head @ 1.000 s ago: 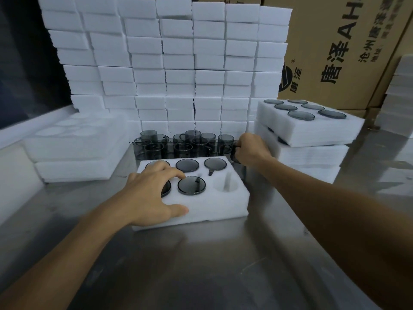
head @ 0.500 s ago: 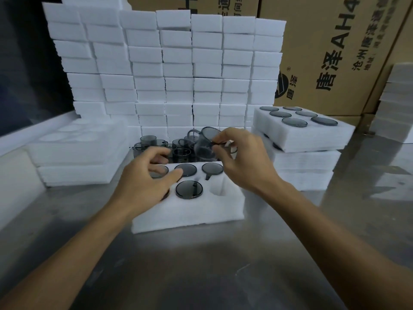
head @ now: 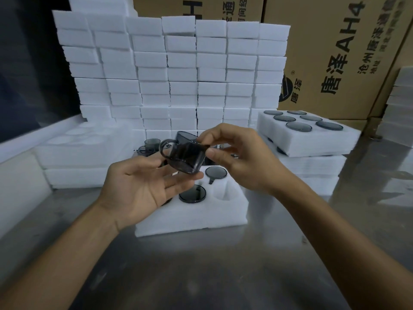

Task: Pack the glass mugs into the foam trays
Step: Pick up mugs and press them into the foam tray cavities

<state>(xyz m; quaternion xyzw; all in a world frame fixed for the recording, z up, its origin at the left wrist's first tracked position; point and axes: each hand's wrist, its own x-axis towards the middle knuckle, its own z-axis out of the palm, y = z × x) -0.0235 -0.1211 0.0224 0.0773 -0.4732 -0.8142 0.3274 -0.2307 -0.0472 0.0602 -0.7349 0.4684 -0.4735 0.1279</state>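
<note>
The right hand [head: 242, 162] pinches the rim of a smoked glass mug [head: 184, 155] between thumb and fingertips, holding it tilted in the air above the foam tray [head: 192, 217]. The left hand [head: 143, 186] lies palm-up beneath the mug, fingers relaxed and extended, fingertips touching the mug's base. The mug's handle points left. The tray rests on the metal table [head: 201, 276]; mugs sit inverted in its visible pockets, and the front-right pocket [head: 224, 193] is unfilled. Loose mugs [head: 149, 145] stand behind the tray. A filled tray [head: 308, 139] tops a stack at right. Stacked foam blocks [head: 190, 74] and cardboard boxes [head: 335, 52] form the background.
</note>
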